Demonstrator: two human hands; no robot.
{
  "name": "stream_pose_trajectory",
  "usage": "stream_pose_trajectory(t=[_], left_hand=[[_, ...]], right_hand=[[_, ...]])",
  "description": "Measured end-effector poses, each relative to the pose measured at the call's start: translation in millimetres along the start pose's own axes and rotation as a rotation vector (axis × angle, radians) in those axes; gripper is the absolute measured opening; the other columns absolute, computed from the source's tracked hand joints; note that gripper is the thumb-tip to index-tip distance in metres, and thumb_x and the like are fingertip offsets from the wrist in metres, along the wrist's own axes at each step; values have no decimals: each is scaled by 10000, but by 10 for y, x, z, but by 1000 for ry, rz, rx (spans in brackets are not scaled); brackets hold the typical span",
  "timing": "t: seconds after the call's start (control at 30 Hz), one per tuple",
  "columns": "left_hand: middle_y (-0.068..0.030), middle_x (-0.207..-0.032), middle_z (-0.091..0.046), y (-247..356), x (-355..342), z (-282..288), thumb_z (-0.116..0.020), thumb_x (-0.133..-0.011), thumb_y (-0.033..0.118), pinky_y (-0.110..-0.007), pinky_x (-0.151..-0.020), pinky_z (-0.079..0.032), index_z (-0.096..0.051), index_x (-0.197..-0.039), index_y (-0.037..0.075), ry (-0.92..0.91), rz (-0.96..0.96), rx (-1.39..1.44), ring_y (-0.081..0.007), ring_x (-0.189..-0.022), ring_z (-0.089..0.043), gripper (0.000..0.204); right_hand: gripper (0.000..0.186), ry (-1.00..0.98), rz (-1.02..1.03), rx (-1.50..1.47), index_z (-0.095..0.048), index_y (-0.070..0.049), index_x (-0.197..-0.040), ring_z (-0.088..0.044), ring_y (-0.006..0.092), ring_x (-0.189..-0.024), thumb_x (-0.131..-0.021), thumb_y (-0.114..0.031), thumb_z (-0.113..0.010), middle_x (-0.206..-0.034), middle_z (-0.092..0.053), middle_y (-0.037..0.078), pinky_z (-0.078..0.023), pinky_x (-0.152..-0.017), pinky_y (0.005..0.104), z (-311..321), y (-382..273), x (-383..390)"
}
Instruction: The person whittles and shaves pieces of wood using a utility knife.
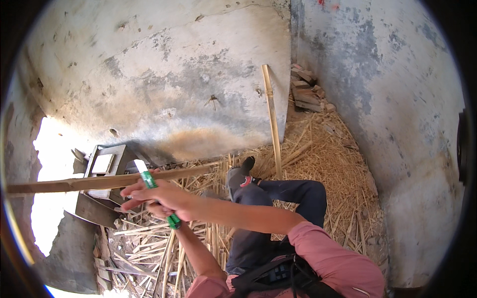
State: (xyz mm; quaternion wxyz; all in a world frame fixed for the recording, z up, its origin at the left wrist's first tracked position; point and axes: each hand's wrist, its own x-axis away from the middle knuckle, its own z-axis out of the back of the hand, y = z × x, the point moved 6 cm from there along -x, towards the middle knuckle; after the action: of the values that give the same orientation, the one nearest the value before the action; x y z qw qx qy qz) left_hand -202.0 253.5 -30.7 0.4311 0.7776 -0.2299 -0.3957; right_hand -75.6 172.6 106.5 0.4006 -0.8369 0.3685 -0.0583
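My right hand [171, 196] reaches across to the left over a green-handled tool [148, 180], its fingers stretched and spread past the handle. Just beneath, my left hand [158, 210] is closed around the handle, partly hidden by the right hand. The tool slants, with a bright pale end at the top, perhaps a blade, and a green lower end [174, 221]. Behind the hands a long split bamboo strip [74, 186] runs nearly level from the left rim; I cannot tell whether the tool touches it.
Another bamboo strip [272, 116] leans on the stained wall [189, 64]. Cut strips [149, 248] and straw-like shavings [333, 169] cover the floor around my foot [241, 174]. A wooden box-like piece [104, 169] stands by the bright opening at left. Bricks [308, 92] lie in the far corner.
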Motion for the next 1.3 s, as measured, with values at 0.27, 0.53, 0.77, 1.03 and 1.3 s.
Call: stream_pose_trajectory(t=[0.27, 0.53, 0.77, 1.03, 1.3], left_hand=[[-92, -883, -659, 912, -74, 220, -366, -1185, 367, -334, -653, -541, -585, -1230, 37, -101, -98, -447, -165, -729, -646, 399], [-35, -715, -624, 1315, 668, -398, -386, -1181, 386, -279, -480, -470, -635, -1081, 62, -652, 59, -412, -120, -565, -585, 421], [-60, -751, -661, 1324, 1616, -979, -439, -1172, 293, -300, -610, -500, -645, -1032, 0, -1013, 399, -337, -155, -651, -634, 385], [-189, -1147, -750, 1636, 1817, -1232, -489, -1152, 355, -411, -973, -541, -608, -1336, -38, -1127, 95, -410, -285, -1079, -728, 449], [-228, -1294, -709, 1591, 1351, -196, -762, -974, 502, -476, -1061, -504, -569, -1420, -25, -990, -34, -680, -402, -1235, -681, 716]], right_hand=[[344, 303, 178, 184, -660, -55, -1368, -360, 6, -460, -1071, -227, -651, -1197, -782, 124, -282, -405, 196, 807, -544, 884], [368, 561, 352, 377, -638, -45, -1427, -332, 1, -470, -1100, -210, -608, -1257, -775, 122, -256, -433, 202, 1007, -881, 1578], [434, 869, 532, 564, -629, -2, -1423, -502, 6, -600, -1087, -276, -658, -991, -767, 73, -376, -514, 193, 1125, -917, 2199], [266, 1147, 579, 990, -736, 2, -1007, -554, 40, -685, -1043, -258, -691, -702, -623, -35, -441, -627, 251, 1313, -1093, 2833], [266, 1262, 701, 939, -746, -13, -1013, -515, 51, -624, -1037, -275, -706, -717, -609, -52, -397, -582, 267, 1290, -1699, 3198]])
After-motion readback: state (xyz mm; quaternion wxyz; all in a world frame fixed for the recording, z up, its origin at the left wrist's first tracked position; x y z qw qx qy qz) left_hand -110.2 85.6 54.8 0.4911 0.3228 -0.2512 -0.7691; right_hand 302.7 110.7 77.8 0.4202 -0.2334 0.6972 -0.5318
